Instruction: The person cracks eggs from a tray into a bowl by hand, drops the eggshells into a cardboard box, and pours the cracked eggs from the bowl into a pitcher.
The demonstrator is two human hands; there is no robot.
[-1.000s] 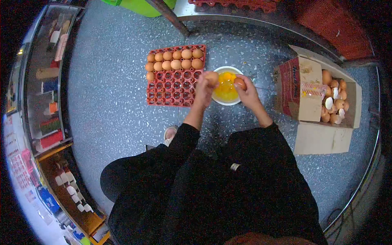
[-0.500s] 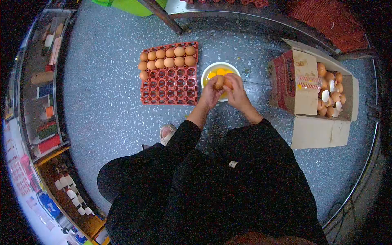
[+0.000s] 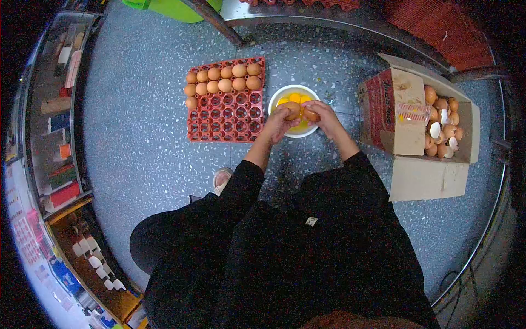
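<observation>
Over a white bowl [image 3: 272, 104] of yolks and egg white, my left hand [image 3: 278, 126] is closed on a brown egg [image 3: 293, 111]. My right hand [image 3: 326, 118] grips another brown egg or shell piece [image 3: 312, 114] just beside it. Whether the two pieces touch is too small to tell. Left of the bowl lies a red egg tray [image 3: 226, 116], with brown eggs [image 3: 225, 85] in its far rows and bare cups in the nearer rows.
An open cardboard box [image 3: 408, 131] on the right holds cracked eggshells [image 3: 445, 123]. A metal table edge and leg [image 3: 216, 23] stand at the far side, near a green container [image 3: 178, 10]. Shelves [image 3: 66, 120] line the left. My shoe [image 3: 222, 178] is below the tray.
Both hands have come together over the bowl since the first frame. In the last half second they have moved slightly apart, each still holding its piece. The view has shifted a little.
</observation>
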